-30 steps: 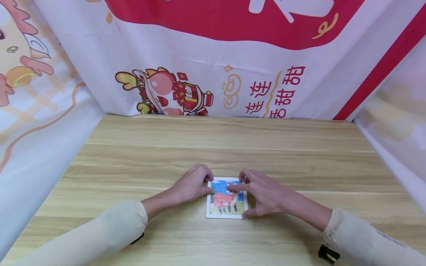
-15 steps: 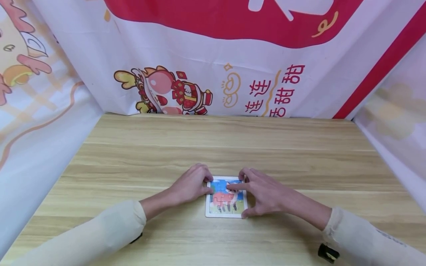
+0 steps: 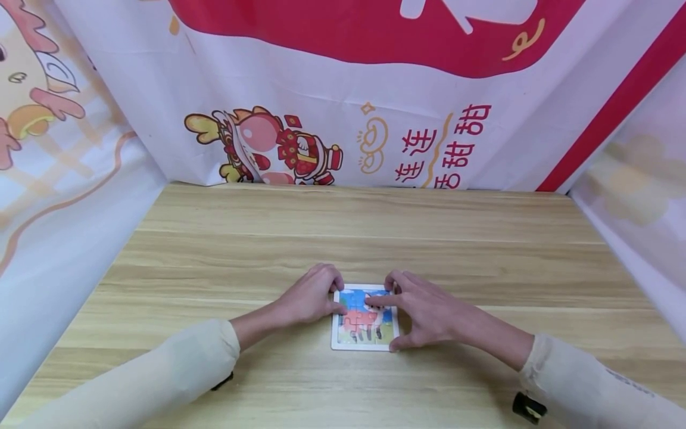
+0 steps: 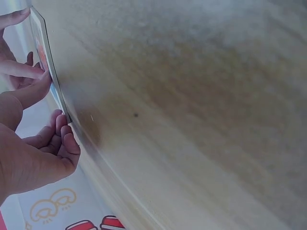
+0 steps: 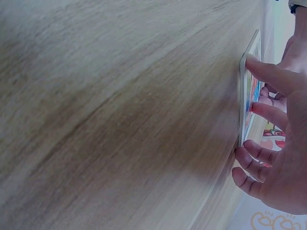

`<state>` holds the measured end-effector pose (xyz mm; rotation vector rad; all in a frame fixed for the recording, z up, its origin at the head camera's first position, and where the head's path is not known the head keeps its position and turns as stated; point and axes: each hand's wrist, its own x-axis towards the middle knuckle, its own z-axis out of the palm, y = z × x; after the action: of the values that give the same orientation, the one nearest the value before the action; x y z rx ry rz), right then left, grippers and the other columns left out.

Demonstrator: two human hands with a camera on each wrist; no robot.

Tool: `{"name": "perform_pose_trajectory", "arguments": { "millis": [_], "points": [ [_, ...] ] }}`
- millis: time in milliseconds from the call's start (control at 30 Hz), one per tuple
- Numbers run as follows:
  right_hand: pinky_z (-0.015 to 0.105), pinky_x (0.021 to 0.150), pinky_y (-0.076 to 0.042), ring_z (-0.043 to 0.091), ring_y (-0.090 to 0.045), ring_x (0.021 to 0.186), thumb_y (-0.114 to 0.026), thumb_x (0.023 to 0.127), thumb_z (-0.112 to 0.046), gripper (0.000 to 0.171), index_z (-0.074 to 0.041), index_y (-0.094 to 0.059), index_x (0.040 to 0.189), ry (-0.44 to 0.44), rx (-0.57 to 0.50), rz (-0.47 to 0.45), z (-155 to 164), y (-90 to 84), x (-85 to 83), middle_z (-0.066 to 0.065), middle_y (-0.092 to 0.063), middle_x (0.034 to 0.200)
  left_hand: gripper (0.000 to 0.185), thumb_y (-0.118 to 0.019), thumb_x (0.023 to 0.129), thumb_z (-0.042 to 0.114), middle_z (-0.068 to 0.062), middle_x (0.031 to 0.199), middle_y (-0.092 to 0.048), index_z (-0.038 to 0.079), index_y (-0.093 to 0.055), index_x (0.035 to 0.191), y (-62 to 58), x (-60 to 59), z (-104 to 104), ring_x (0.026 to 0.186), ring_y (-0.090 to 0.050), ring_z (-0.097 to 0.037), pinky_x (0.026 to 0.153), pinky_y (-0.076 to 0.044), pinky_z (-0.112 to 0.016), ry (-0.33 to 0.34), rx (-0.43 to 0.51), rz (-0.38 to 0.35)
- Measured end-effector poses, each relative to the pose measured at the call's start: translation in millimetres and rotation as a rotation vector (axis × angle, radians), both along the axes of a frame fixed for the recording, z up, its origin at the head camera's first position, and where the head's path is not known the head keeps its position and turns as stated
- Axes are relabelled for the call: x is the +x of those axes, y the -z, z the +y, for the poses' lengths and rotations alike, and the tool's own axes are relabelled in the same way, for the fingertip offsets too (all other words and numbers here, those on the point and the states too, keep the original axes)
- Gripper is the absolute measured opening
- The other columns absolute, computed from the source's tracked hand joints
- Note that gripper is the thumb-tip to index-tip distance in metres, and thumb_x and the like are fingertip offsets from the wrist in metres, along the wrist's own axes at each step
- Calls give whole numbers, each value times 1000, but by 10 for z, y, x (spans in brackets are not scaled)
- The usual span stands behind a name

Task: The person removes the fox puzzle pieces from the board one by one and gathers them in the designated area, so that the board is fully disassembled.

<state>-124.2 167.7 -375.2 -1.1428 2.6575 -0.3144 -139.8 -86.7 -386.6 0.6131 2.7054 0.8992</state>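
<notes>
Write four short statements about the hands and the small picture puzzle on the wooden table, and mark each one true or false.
1. The small white-framed picture puzzle lies flat on the light wooden table. True.
2. The right hand has a straight forefinger pressing on the puzzle's picture. True.
3. The left hand is lifted high above the table, away from the puzzle. False: it rests at the puzzle's left edge, fingers curled, thumb touching the frame.
4. Loose puzzle pieces are scattered across the table. False: no loose pieces are visible; the tabletop beside the puzzle shows only wood.
</notes>
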Motion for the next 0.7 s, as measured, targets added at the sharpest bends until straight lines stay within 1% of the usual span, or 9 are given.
{"name": "perform_pose_trajectory", "arguments": {
  "millis": [167, 333, 533, 700],
  "points": [
    [33, 81, -42, 18, -45, 101, -90, 74, -53, 80, -30, -62, 146, 4, 2, -7, -4, 1, 1, 7, -50, 124, 37, -94, 75, 15, -3, 92, -62, 0, -68, 98, 13, -16, -10, 90, -56, -18, 86, -52, -35, 17, 5, -2],
    [32, 81, -41, 17, -44, 101, -89, 74, -54, 81, -31, -61, 146, 11, 14, -12, -10, 5, 0, 5, -50, 123, 37, -93, 76, 15, -3, 93, -61, 1, -68, 98, 17, -34, -8, 91, -55, -18, 88, -51, -35, 15, 0, -18],
    [33, 81, -42, 17, -45, 101, -90, 74, -54, 80, -31, -62, 145, 11, 17, -10, -9, 8, -4, 6, -50, 124, 37, -93, 77, 15, -3, 95, -60, 1, -66, 99, 20, -42, -14, 94, -54, -19, 91, -50, -37, 13, 3, -46],
    [33, 81, -42, 18, -45, 101, -90, 73, -54, 80, -31, -62, 145, 14, 19, -16, -12, 5, -11, 6, -51, 124, 37, -92, 78, 15, -3, 95, -60, 2, -65, 99, 18, -46, -24, 94, -54, -18, 90, -49, -37, 17, 12, -51]
  ]
}}
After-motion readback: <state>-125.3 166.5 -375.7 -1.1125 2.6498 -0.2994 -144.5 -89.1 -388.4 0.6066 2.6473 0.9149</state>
